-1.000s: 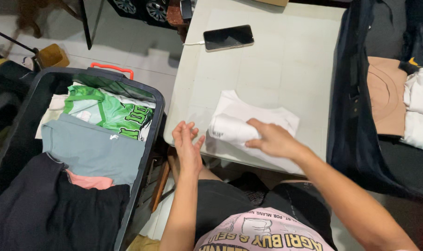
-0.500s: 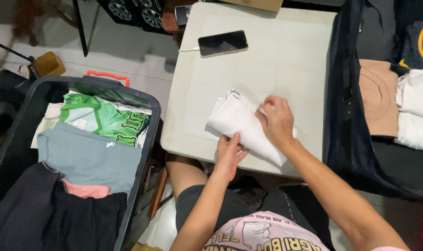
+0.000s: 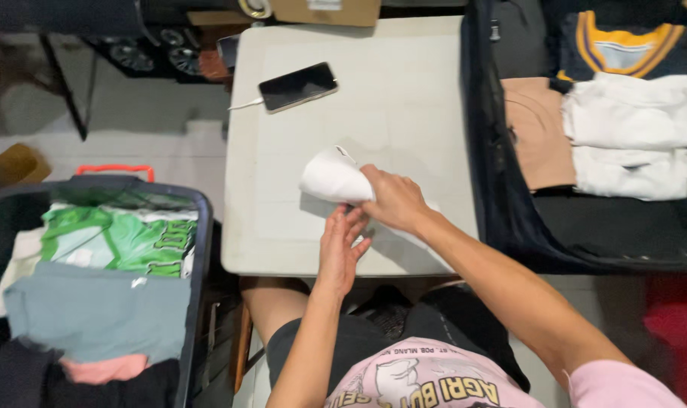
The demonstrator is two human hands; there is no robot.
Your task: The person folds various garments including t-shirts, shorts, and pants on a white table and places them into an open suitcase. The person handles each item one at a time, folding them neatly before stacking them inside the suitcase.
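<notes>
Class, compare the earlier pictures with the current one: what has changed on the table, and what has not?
The white garment, flat earlier, is now a tight roll gripped by the right hand; the left hand moved in beneath it. The phone and suitcase clothes stayed put.

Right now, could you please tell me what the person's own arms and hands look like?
Both hands, left hand and right hand, are bare: no gloves, rings or watch show. The forearms are uncovered. A pink sleeve covers the right upper arm, matching the pink printed shirt.

A dark-screened phone (image 3: 298, 86) lies below a brown cardboard box (image 3: 326, 10).
</notes>
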